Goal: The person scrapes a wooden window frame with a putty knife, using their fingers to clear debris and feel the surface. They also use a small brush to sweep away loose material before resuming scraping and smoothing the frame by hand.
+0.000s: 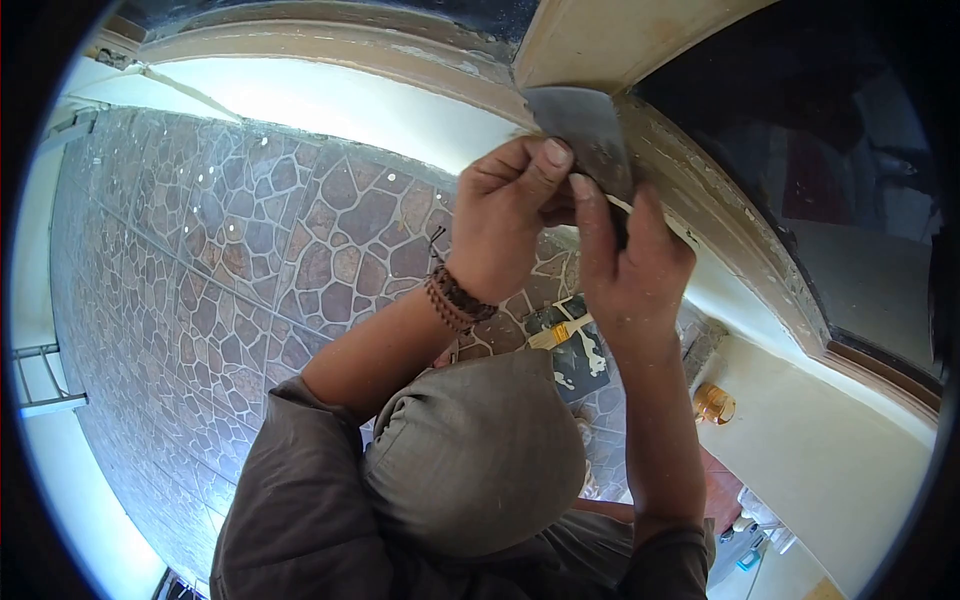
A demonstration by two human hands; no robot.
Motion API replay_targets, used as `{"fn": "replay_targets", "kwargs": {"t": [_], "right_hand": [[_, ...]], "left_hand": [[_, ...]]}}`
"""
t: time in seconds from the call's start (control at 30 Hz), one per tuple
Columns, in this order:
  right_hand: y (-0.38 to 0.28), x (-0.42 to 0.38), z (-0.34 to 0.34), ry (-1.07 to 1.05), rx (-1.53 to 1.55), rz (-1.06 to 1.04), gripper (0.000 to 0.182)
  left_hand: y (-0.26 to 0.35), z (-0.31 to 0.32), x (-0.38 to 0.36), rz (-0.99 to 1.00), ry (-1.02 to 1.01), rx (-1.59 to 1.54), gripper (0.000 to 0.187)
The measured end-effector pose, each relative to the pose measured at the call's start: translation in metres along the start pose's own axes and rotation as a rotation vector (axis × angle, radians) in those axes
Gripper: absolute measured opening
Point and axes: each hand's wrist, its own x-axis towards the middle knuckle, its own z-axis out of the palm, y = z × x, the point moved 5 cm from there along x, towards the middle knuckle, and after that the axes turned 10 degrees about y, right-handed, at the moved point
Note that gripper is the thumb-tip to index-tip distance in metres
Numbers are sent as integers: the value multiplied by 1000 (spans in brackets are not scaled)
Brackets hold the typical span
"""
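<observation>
While both hands press on one tool, I log the grip first: my left hand [510, 215] is closed around the handle end of a putty knife [590, 140], thumb laid flat across the top, and my right hand [630, 260] pinches it from the other side, index finger stretched up along the blade. So both grips are narrow and holding the same tool; neither is free.

The blade's dull grey face is set against the curved wooden frame [700, 200] where it meets the pale plastered wall [400, 110]. I cannot tell whether the edge carries any filler; the blade looks bare from here.

Step in hand, as I judge it: scraping or smoothing along the frame's arch, mid-stroke, with two-handed pressure. The frame surface shows pale patches and rough flecks on both sides of the blade, so the work looks partly done.

Next move, my estimate: it calls for keeping the blade at a shallow angle and following the curve without gouging the wood, so the wrists must turn with the arch.

Outward: a beaded bracelet [458, 300] on the left wrist, grey-brown sleeves, a stone-pattern tiled floor [220, 260] far below, a small amber jar [714, 403] near the wall.
</observation>
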Motion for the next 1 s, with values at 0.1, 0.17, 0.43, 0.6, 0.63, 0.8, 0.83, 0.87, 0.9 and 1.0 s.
{"fn": "replay_targets", "kwargs": {"t": [0.1, 0.17, 0.43, 0.6, 0.63, 0.8, 0.83, 0.87, 0.9, 1.0], "right_hand": [[-5, 1, 4, 19, 9, -32, 19], [-4, 6, 3, -2, -1, -81, 18], [-7, 27, -3, -158, 18, -141, 16], [-16, 28, 9, -200, 23, -132, 12], [-20, 25, 9, -170, -27, -149, 12], [-20, 20, -13, -144, -41, -167, 14], [-12, 19, -16, -152, -19, -109, 14], [-5, 16, -18, -162, -3, -40, 15], [-4, 15, -17, -166, -8, -35, 15], [-3, 17, -11, -141, -6, -90, 15]], "left_hand": [[6, -3, -2, 69, 48, -77, 25], [5, 0, -2, 97, 53, -89, 25], [7, 4, -1, 122, -20, -172, 24], [22, -7, -2, 97, -14, -125, 24], [24, -9, -2, 96, -32, -108, 24], [15, -4, -11, -84, -20, 60, 21], [14, -1, -9, -75, -13, 52, 21], [11, 2, -10, -81, -26, 55, 21], [7, 5, -11, -91, -44, 61, 22], [9, 0, -6, -26, -65, 85, 23]]}}
